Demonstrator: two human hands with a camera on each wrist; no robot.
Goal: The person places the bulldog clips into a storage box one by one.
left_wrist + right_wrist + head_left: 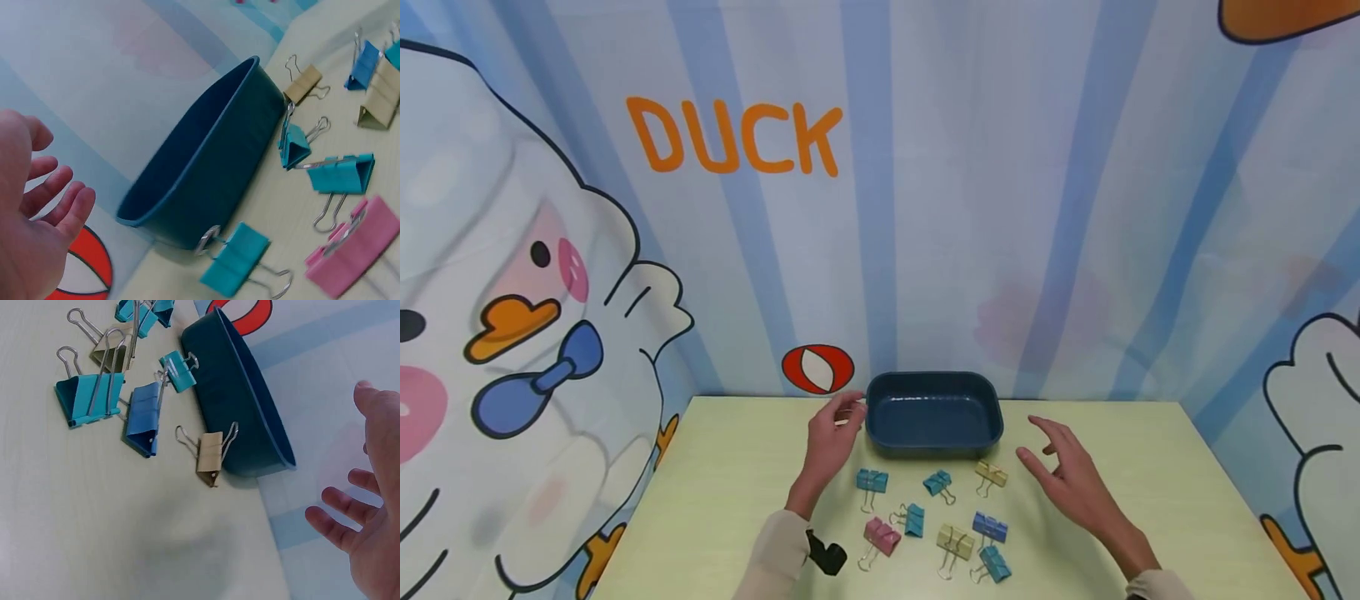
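Note:
A dark blue rectangular bin point(934, 452) stands at the table's back edge. My left hand point(833, 437) is beside its left end, fingers loosely bent and holding nothing; from the head view I cannot tell if the fingertips touch the rim, while the left wrist view shows a gap. To the right of the bin, my right hand point(1071, 479) hovers with fingers spread and nothing in it. In front lie several binder clips: teal ones point(872, 481), a pink one point(882, 536), yellow ones point(955, 542) and a blue one point(990, 527). The yellow clip point(210, 452) nearest my right hand lies close to the bin.
The pale yellow table point(722, 500) ends at a hanging cloth backdrop point(970, 208) with duck drawings and stripes. A black strap piece point(827, 557) sits at my left wrist. Pale sleeves point(775, 554) cover both forearms.

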